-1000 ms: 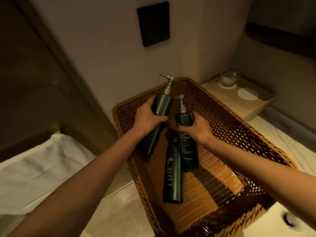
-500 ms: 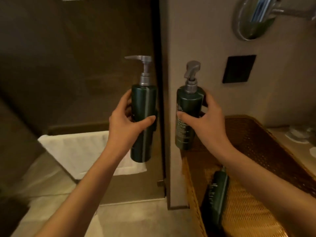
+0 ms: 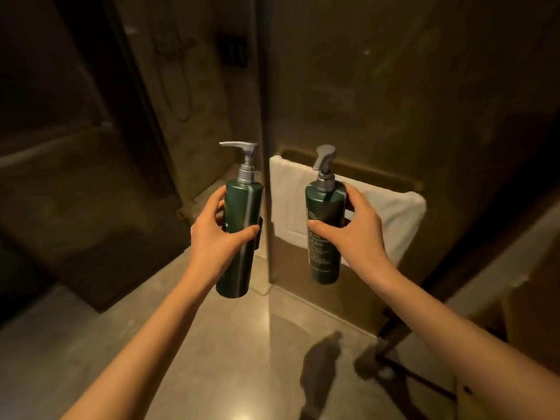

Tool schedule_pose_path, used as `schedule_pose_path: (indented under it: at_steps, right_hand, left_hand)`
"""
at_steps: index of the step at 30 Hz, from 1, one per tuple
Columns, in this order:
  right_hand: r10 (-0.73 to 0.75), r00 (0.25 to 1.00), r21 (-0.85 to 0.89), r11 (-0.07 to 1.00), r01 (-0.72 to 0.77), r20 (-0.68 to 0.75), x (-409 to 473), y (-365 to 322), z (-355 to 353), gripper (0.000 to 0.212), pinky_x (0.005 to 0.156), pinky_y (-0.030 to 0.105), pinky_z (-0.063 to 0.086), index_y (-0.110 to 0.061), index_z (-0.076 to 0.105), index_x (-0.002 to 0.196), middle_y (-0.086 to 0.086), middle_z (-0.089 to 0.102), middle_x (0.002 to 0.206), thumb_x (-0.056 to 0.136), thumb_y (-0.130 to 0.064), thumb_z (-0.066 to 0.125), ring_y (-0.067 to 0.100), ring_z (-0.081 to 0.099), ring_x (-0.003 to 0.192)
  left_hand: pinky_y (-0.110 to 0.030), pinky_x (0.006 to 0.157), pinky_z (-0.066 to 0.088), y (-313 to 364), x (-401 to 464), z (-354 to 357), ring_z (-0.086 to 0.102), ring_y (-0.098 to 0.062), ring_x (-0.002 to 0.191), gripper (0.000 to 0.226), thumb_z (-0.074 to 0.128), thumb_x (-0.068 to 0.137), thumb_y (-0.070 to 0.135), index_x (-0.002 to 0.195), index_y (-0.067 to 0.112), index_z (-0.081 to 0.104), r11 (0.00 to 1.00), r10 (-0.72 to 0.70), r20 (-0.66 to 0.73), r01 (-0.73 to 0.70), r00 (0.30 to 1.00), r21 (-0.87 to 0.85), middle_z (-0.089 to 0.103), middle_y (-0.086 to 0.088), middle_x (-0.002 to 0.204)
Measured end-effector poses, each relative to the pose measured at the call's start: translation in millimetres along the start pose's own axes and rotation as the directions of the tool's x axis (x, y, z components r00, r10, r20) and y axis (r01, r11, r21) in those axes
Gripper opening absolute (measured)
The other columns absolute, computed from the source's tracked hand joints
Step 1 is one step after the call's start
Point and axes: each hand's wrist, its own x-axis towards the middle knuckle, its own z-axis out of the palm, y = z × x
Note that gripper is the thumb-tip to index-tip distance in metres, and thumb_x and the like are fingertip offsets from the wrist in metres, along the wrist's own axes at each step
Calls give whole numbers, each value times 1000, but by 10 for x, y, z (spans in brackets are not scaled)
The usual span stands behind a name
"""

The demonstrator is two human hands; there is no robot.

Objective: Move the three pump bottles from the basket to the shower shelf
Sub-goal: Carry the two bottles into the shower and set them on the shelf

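Dim shower glass (image 3: 348, 86) and a white towel (image 3: 391, 213) fill the background. Left hand (image 3: 219, 234) is wrapped around one pump bottle (image 3: 242, 231); right hand (image 3: 353, 231) is clasped around the other (image 3: 324, 228) — both upright, long axes vertical, held side by side. No shower shelf is visible; it presumably lies ahead, past the glass edge — neither hand clearly nearer.
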Motion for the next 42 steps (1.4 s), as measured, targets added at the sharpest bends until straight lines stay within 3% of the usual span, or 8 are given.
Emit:
schedule_pose_path:
  at_steps: [6,11,14,19,24,29,37,42]
  right_hand:
    - [2,996,82,997,-10,94,201,-171,1414,70,97,28,42,-27,45,132,-9,53,131,72,-21,80,2,46,112]
    - [51,980,97,993,-71,192,265,-138,2279,72,92,26,43,-28,46,131,-12,52,124,70,-19,81,3,47,110]
    - [71,971,96,991,-95,226,473,-126,2662,71,92,26,43,-28,46,130,-13,51,121,70,-18,81,4,47,111]
    - [76,960,58,994,-94,268,1000,-45,3251,69,75,5,32,-25,47,131,-15,46,118,71,-16,80,-1,42,106]
    - [77,958,112,987,-111,277,1898,67,3791,69,77,8,33,-24,47,130,-13,47,119,71,-11,80,1,43,108]
    - [87,954,195,970,-147,285,2953,-44,4136,71,85,21,39,-26,46,131,-13,49,119,70,-12,80,0,45,106]
    - [33,981,263,961,-84,193,4359,0,4557,65,89,28,49,-27,53,123,-4,57,121,67,-12,82,-16,52,100]
    - [41,995,257,964,-62,87,5202,119,4873,63,92,36,52,-29,55,121,-7,57,118,66,-14,82,-9,54,103]
  left_hand:
    - [-32,99,42,-756,370,-981,50,-11,117,81,80,69,16,137,30,39,997,-41,-97,47,994,62,53,3,134]
    - [-24,93,38,-1283,613,-1466,48,-6,112,80,79,70,13,136,31,39,988,-113,-149,126,982,84,52,7,131]
    - [-9,83,35,-1559,831,-1614,48,-3,108,78,78,70,13,135,32,40,984,-147,-164,161,976,77,50,15,121]
    - [-3,75,33,-1974,1353,-1708,48,1,104,77,78,70,13,135,30,41,973,-216,-202,229,955,42,48,21,114]
    - [-7,80,35,-2234,2240,-1772,49,-2,106,78,78,69,14,135,30,40,970,-219,-221,237,950,61,49,18,117]
    - [-6,80,36,-2246,3339,-1923,51,-3,109,80,79,69,13,136,31,40,975,-175,-212,199,961,96,51,17,121]
    - [7,76,36,-2354,4797,-1824,46,24,97,79,79,69,13,136,29,40,990,-106,-221,124,969,69,50,21,119]
    - [7,74,36,-2548,5797,-1653,47,25,95,79,80,68,14,135,31,42,995,-88,-166,95,982,34,52,23,113]
